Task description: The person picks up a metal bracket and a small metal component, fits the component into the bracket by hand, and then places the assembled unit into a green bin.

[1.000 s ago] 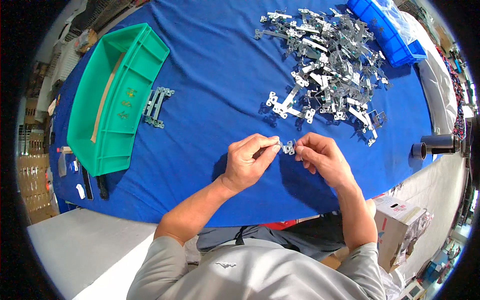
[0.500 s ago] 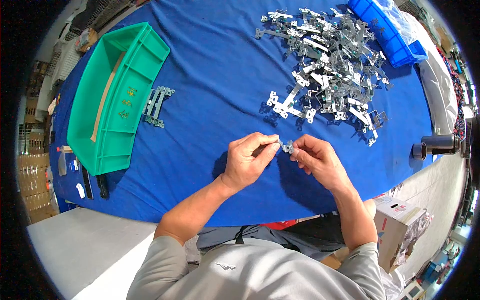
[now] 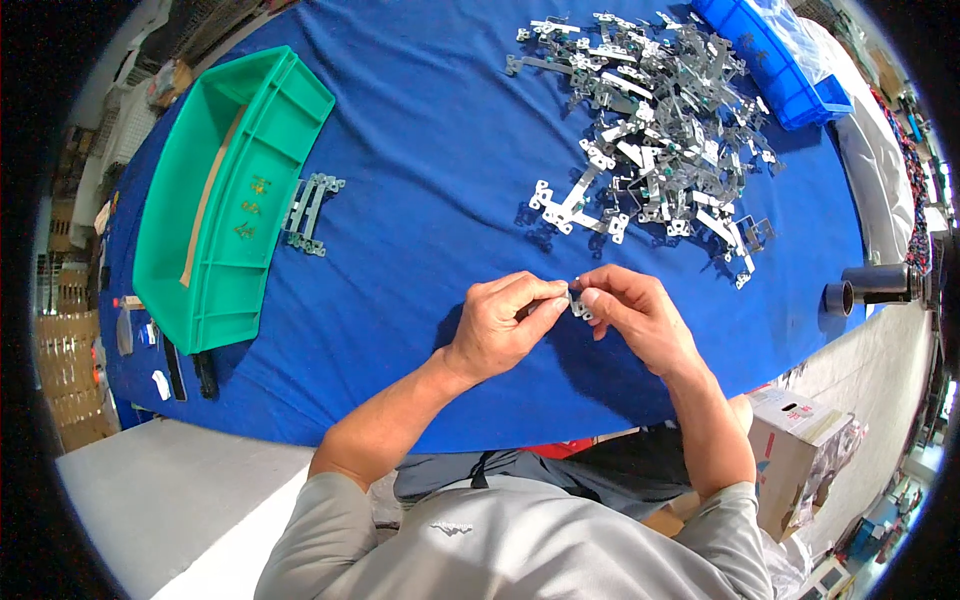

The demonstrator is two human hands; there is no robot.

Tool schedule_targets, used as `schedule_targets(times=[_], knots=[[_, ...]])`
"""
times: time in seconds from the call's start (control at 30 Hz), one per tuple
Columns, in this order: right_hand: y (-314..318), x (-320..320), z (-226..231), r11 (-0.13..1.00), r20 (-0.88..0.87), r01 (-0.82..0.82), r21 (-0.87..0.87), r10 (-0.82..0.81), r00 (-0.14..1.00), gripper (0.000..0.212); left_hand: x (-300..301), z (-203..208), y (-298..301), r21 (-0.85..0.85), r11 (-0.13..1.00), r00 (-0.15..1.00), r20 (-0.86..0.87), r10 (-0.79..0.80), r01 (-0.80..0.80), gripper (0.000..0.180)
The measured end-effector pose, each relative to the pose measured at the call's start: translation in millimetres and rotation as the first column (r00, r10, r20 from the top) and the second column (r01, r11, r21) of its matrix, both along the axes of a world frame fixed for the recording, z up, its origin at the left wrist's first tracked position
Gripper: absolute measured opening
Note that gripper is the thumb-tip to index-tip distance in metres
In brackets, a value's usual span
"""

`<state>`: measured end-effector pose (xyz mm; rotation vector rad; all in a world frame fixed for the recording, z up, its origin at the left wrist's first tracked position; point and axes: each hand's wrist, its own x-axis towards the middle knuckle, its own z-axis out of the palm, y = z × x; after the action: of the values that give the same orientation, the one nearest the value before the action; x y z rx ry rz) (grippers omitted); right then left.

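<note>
One small metal bracket (image 3: 577, 303) sits pinched between both my hands, held just above the blue table (image 3: 420, 200) near its front edge. My left hand (image 3: 500, 325) has its grip clamped on the bracket's left end, thumb against fingertips; my right hand (image 3: 635, 315) clamps the other end the same way. Beyond them spreads a heap of metal brackets (image 3: 655, 120). Off to the left lies a green bin (image 3: 225, 195), with a few finished brackets (image 3: 310, 213) just beside it. A blue bin (image 3: 775, 55) stands at the far right.
</note>
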<state>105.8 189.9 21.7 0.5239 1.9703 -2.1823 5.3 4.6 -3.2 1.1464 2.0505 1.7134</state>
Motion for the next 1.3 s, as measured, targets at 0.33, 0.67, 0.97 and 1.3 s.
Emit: schedule_targets(times=[0.33, 0.67, 0.97, 1.3], knots=[[4, -3, 11, 0.994, 0.091, 0.031, 0.105, -0.041, 0.995, 0.021, -1, 0, -6, 0.013, 0.997, 0.997, -0.017, 0.076, -0.076, 0.013], [0, 2, 10, 0.985, 0.135, -0.075, 0.157, 0.053, 0.989, 0.017, 0, -1, -2, 0.043, 0.992, 0.991, 0.071, 0.115, -0.118, 0.014], [-2, -1, 11, 0.988, 0.092, -0.047, 0.146, 0.034, 0.995, 0.017, -2, 3, -3, 0.044, 0.991, 0.991, 0.044, 0.128, -0.13, 0.012], [-5, -2, 13, 0.967, 0.075, -0.062, 0.245, 0.045, 0.996, 0.015, -1, 1, -4, 0.042, 0.995, 0.996, 0.034, 0.087, -0.088, 0.01]])
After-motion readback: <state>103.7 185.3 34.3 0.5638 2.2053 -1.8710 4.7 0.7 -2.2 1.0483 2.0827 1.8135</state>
